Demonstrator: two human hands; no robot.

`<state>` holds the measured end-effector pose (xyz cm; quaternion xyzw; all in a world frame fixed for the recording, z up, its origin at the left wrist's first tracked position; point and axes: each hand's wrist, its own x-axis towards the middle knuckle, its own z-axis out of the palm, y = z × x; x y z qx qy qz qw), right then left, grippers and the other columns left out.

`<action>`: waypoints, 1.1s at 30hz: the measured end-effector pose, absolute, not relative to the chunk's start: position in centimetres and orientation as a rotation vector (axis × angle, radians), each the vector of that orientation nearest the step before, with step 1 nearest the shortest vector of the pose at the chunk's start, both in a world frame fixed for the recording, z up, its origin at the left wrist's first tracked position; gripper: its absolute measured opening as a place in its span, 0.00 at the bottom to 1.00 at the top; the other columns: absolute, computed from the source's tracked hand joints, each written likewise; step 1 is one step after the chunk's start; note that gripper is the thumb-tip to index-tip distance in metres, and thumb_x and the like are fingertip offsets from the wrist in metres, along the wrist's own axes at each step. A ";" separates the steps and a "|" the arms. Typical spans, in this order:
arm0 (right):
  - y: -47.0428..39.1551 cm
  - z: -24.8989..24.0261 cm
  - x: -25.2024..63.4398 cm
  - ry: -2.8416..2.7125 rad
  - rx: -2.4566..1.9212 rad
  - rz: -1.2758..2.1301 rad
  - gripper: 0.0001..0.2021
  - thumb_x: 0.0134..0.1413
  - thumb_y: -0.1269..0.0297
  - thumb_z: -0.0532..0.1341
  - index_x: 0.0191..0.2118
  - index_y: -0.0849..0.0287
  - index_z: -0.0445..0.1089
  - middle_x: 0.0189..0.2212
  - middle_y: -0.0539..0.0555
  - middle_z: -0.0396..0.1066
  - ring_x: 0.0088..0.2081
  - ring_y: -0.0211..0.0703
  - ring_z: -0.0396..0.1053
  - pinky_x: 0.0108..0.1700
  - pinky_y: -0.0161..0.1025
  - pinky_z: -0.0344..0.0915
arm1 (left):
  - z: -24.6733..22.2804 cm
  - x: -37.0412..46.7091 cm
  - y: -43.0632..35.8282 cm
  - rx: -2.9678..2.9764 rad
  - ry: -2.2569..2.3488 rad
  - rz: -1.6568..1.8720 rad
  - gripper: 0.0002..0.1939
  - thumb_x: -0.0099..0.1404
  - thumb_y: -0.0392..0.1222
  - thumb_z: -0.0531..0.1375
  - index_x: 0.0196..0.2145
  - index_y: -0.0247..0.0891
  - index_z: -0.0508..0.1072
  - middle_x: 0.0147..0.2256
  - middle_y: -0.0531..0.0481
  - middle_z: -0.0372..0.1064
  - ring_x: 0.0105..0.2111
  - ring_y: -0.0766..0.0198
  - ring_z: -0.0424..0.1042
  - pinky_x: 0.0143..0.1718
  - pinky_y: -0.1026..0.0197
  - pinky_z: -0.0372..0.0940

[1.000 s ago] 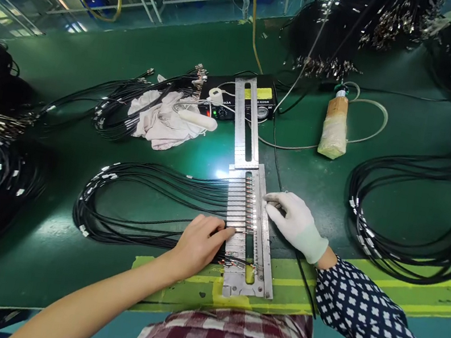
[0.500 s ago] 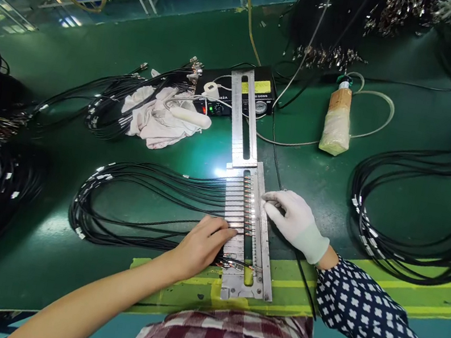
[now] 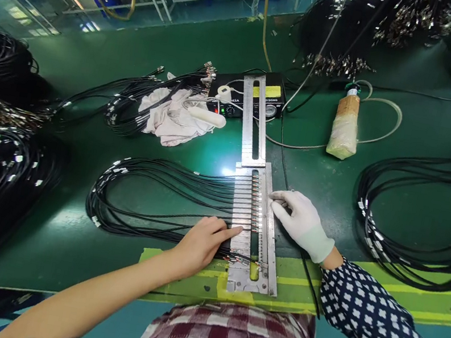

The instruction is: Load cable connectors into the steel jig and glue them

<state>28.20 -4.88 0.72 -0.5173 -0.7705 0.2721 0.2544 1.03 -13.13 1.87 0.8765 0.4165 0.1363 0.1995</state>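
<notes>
A slotted metal jig (image 3: pixel 251 286) lies lengthwise before me, with a row of black cables (image 3: pixel 152 164) laid side by side in its grooves. Their bare metal ends line up along the slot. My bare left hand (image 3: pixel 202 243) rests over the lower cables, its index finger stretched onto the jig; the other fingers are partly curled and their undersides hidden. A white glove covers my right hand (image 3: pixel 303 222), whose thumb and index finger are pinched at the jig's right edge. Several loose cable ends (image 3: pixel 236 258) lie below my left hand.
Behind the jig, a slotted metal bar (image 3: pixel 249 132) leans across a black control box (image 3: pixel 276 108). A white cloth (image 3: pixel 173 120), a wrapped bottle (image 3: pixel 344 131) with a tube, and coiled cables (image 3: pixel 370 233) lie around. Yellow-green tape (image 3: pixel 408 292) runs along the table's front edge.
My left index finger has straightened and now lies further over the jig. My right hand stays at the jig's right edge. The whole view has shifted slightly.
</notes>
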 end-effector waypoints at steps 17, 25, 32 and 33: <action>-6.2 0.8 28.5 -2.107 -1.370 0.750 0.09 0.63 0.61 0.57 0.43 0.53 0.73 0.40 0.53 0.76 0.43 0.49 0.71 0.47 0.49 0.67 | 2.9 0.5 -13.4 2.222 1.231 0.632 0.08 0.73 0.35 0.53 0.43 0.38 0.72 0.36 0.48 0.70 0.37 0.64 0.67 0.41 0.59 0.60; -6.3 0.9 28.5 -2.098 -1.358 0.760 0.09 0.64 0.60 0.56 0.44 0.53 0.73 0.40 0.54 0.76 0.43 0.50 0.71 0.47 0.50 0.68 | 1.7 2.6 -13.1 2.112 1.143 0.675 0.07 0.72 0.34 0.53 0.45 0.38 0.68 0.39 0.46 0.66 0.39 0.64 0.67 0.41 0.62 0.66; -6.3 1.0 28.5 -2.086 -1.352 0.769 0.09 0.64 0.61 0.56 0.44 0.54 0.73 0.40 0.54 0.76 0.43 0.50 0.71 0.47 0.50 0.68 | 1.4 1.3 -13.2 2.369 1.039 0.699 0.15 0.72 0.30 0.51 0.52 0.37 0.68 0.33 0.49 0.64 0.32 0.67 0.65 0.33 0.66 0.64; -6.3 1.0 28.5 -2.086 -1.356 0.770 0.09 0.64 0.60 0.57 0.44 0.54 0.73 0.40 0.54 0.76 0.43 0.50 0.71 0.47 0.50 0.68 | 1.3 1.2 -13.2 2.420 1.030 0.669 0.16 0.72 0.30 0.50 0.54 0.37 0.68 0.33 0.49 0.63 0.31 0.68 0.64 0.32 0.67 0.64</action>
